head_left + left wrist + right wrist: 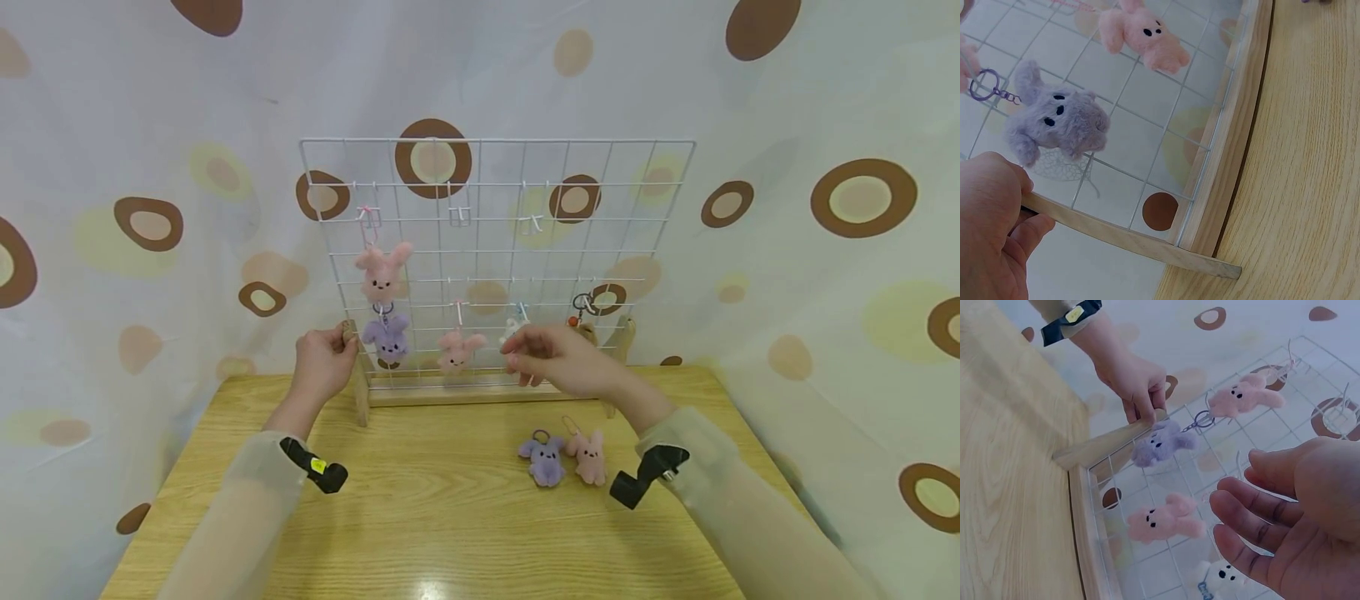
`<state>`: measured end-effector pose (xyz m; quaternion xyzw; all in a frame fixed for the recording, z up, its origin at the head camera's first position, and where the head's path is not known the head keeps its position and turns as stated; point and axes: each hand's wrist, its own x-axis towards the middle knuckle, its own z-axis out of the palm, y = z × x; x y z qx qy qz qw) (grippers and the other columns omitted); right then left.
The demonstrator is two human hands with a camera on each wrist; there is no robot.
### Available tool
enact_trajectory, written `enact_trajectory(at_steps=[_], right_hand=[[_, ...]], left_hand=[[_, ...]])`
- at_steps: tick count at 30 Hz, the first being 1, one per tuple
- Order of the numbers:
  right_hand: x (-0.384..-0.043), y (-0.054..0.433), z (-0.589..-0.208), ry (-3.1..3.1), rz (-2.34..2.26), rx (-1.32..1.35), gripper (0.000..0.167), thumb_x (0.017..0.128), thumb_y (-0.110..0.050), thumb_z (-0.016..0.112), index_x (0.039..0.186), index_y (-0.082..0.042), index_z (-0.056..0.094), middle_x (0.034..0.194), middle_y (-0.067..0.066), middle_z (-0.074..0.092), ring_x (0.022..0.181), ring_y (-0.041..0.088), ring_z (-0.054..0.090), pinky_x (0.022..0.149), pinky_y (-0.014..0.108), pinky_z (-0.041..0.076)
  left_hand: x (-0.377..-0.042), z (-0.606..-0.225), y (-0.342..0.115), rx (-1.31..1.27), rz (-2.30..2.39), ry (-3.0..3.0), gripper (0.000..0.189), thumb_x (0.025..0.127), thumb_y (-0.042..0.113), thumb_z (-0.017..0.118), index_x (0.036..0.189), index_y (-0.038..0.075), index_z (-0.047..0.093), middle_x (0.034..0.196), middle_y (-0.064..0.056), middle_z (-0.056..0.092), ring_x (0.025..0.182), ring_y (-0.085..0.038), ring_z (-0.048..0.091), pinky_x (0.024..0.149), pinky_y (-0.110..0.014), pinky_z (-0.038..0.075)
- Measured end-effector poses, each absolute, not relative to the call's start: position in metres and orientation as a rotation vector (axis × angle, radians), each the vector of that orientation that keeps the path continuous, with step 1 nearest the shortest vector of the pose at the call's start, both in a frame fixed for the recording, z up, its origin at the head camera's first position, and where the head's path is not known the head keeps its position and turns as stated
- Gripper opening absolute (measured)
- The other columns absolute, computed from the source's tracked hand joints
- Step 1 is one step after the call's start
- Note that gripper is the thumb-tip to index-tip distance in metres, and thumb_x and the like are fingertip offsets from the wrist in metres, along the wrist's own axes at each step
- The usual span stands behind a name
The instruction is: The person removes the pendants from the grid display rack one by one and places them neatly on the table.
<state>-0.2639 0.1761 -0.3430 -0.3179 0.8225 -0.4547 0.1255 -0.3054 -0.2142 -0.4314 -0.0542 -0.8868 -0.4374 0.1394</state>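
Observation:
My left hand (321,363) pinches the top of the left wooden post (1129,242) of a white wire grid rack (480,140). Its thumb and fingers lie on either side of the wood. With loosely bent fingers and nothing between them, my right hand (558,360) hovers before the grid's lower right part. It partly covers a white plush keychain (1222,576) in the head view. A pink plush keychain (457,352) hangs left of that hand. Nearest the left hand hangs a purple plush keychain (1060,119), below another pink plush keychain (384,275).
On the wooden table (420,500) lie a purple plush keychain (545,460) and a pink plush keychain (589,458). White hooks (459,217) stick out from the grid's upper row. A keychain with a red bead (573,321) hangs at the right. Behind is a patterned curtain (247,100).

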Motion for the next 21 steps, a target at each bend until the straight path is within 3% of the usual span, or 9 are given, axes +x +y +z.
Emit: enact_trajectory(at_steps=[15,21], right_hand=[[-0.269,0.154,-0.321,2.355,-1.348,-0.933,0.020,0.108,-0.008,0.061,0.124,0.003,0.067,0.101,0.012,0.072,0.085,0.029,0.071,0.075,0.038,0.060],[-0.272,0.143,-0.311,2.349,-1.348,-0.947,0.021,0.108,-0.006,0.060,0.125,0.004,0.066,0.103,0.011,0.072,0.087,0.032,0.070,0.077,0.044,0.059]], left_hand=[[-0.305,-0.433,-0.215,-0.166,-1.278,-2.551,0.027,0.105,0.005,0.061,0.123,-0.013,0.071,0.098,-0.025,0.076,0.068,-0.019,0.063,0.053,-0.023,0.048],[-0.306,-0.432,-0.215,-0.157,-1.283,-2.555,0.027,0.105,0.006,0.061,0.122,-0.013,0.072,0.098,-0.024,0.076,0.065,-0.018,0.060,0.052,-0.024,0.046]])
